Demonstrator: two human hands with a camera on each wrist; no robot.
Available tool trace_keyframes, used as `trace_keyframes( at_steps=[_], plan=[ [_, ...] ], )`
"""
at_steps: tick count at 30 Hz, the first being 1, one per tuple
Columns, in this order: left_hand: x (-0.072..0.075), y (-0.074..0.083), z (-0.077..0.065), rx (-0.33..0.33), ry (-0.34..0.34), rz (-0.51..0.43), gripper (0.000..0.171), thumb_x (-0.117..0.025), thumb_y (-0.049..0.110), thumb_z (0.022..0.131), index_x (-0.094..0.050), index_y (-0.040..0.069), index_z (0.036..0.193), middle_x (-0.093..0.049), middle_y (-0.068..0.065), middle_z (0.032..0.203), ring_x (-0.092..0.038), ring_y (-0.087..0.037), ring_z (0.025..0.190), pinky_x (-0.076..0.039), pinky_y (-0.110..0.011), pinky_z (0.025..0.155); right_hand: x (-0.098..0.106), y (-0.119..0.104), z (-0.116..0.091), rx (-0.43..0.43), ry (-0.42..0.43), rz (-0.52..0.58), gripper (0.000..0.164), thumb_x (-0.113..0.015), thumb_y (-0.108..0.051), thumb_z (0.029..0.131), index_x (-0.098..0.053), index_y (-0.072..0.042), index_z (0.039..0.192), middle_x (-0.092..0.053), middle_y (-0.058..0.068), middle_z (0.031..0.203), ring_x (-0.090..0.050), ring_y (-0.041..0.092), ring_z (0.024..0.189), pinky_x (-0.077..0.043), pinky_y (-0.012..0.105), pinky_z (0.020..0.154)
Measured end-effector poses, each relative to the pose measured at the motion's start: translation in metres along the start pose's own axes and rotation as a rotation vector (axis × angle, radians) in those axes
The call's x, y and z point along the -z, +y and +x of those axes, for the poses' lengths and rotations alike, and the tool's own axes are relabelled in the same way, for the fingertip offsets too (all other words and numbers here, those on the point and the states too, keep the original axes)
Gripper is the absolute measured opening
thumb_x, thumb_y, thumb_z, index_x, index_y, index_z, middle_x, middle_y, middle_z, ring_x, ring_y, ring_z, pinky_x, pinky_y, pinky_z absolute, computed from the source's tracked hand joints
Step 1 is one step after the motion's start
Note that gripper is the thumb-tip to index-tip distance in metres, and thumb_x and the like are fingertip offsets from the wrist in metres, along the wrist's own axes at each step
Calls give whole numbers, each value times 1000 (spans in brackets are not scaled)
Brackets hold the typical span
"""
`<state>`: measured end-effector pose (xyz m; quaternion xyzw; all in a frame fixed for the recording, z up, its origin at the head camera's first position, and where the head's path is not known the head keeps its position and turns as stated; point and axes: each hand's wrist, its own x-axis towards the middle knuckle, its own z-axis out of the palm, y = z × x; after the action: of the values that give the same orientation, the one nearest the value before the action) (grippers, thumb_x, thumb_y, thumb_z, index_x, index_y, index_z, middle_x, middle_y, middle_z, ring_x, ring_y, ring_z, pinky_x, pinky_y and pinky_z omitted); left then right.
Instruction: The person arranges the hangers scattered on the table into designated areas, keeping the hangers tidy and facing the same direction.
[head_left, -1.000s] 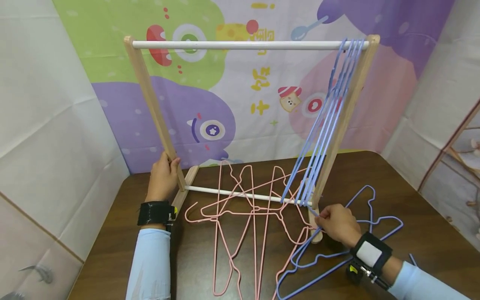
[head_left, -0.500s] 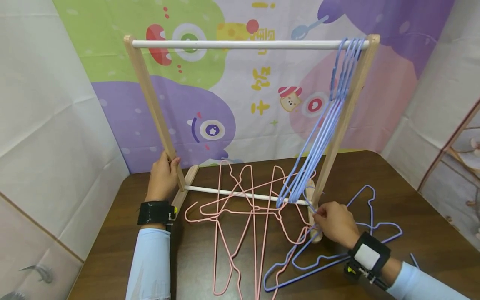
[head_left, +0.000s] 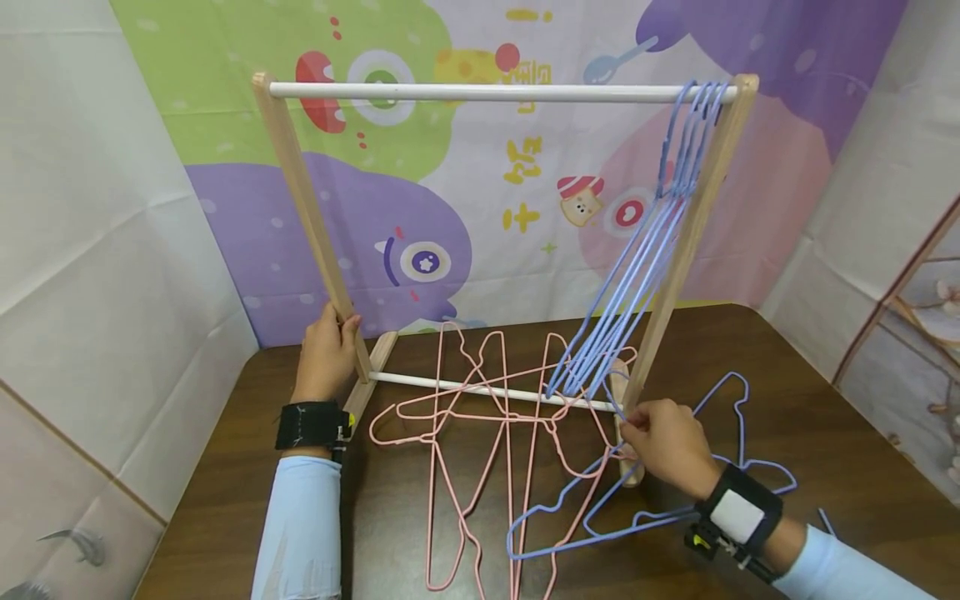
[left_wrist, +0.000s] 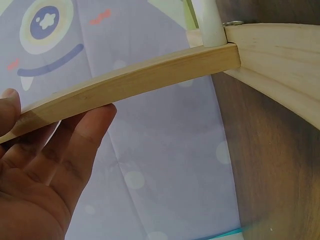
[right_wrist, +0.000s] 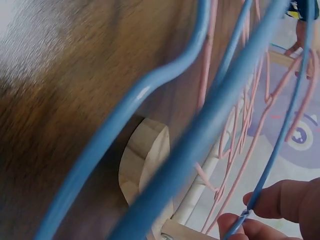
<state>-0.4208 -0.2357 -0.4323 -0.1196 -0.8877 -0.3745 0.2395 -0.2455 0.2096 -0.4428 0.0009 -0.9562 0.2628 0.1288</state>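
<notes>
My left hand (head_left: 326,358) grips the left wooden post (head_left: 300,192) of a small clothes rack low down, thumb on one side and fingers on the other in the left wrist view. My right hand (head_left: 675,446), beside the foot of the right post (head_left: 663,300), pinches a blue clothes hanger (right_wrist: 274,156) between thumb and fingers near its hook. The hanger's body slants down to the left over pink clothes hangers (head_left: 511,500) lying tangled on the table. From the right end of the white top rail (head_left: 465,92) hang several blue clothes hangers (head_left: 630,293), bunched and slanting leftward.
Another blue hanger (head_left: 741,433) lies on the brown table (head_left: 397,542) to the right, partly behind my right wrist. A white lower rail (head_left: 420,382) joins the rack's feet. A printed cloth backdrop (head_left: 465,192) stands behind the rack.
The held hanger's body has swung leftward over the pink ones, and my right hand has shifted slightly up and left. The hanging blue hangers have swayed left. My left hand stays put.
</notes>
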Motion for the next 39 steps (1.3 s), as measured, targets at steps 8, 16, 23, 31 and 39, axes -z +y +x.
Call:
trace_keyframes(
  at_steps=[8,16,23,31,39],
  plan=[
    [0,-3,0,-13,6,4,29,-55,19,107,-55,-7,121,-68,-30,104,-71,-45,89,-56,-57,69,-4,0,0,-35,-18,60,10,-74,-16,89,-78,-11,80,-68,-6,65,-60,10,60,-47,39,58],
    [1,-4,-1,-9,10,5,30,-55,20,108,-55,-7,122,-69,-30,104,-71,-44,89,-56,-56,69,-10,-1,7,-4,-4,63,10,-74,-12,88,-76,-11,78,-68,-4,68,-60,13,62,-48,39,58],
    [0,-3,-2,5,1,6,31,-54,21,108,-55,-6,122,-69,-29,104,-71,-43,88,-56,-56,68,-17,-6,13,0,-33,78,10,-73,-11,89,-75,-7,80,-65,-2,66,-60,12,58,-50,36,56],
    [-1,-4,-1,5,7,10,31,-55,21,108,-55,-5,122,-69,-29,103,-71,-43,87,-56,-56,68,-30,-16,15,94,-29,93,11,-74,-6,86,-75,-10,76,-62,-5,62,-52,11,55,-43,33,51],
    [0,-1,0,4,1,5,31,-54,22,108,-56,-6,120,-69,-28,101,-71,-43,86,-56,-55,68,-32,-36,11,152,-10,30,16,-75,-7,84,-70,-14,70,-53,-8,58,-48,12,55,-41,34,51]
  ],
)
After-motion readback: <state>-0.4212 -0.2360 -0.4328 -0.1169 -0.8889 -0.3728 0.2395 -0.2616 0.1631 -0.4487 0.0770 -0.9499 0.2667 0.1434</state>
